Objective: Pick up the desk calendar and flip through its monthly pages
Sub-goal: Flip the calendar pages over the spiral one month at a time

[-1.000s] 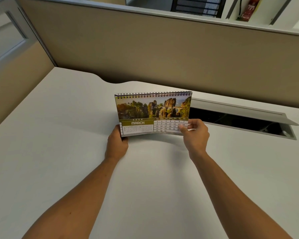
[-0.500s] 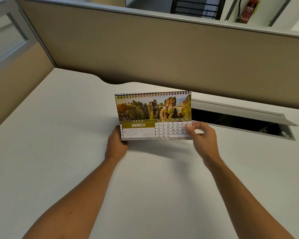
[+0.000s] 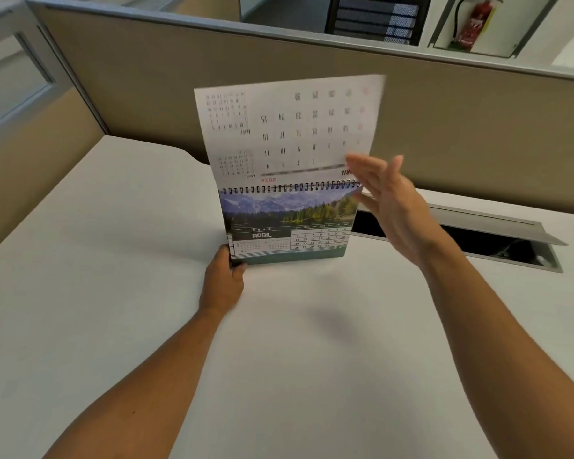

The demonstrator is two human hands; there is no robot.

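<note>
hands (image 3: 224, 279) under april-faced desk calendar (image 3: 289, 226), page upright

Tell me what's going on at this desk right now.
A person is flipping through a spiral-bound desk calendar at a white desk. The left hand grips the calendar's lower left corner. The right hand is open by the spiral binding, its fingers spread. One page stands up above the binding, mid-flip, its back showing an upside-down grid. The page now facing the person reads April, under a mountain lake photo.
</note>
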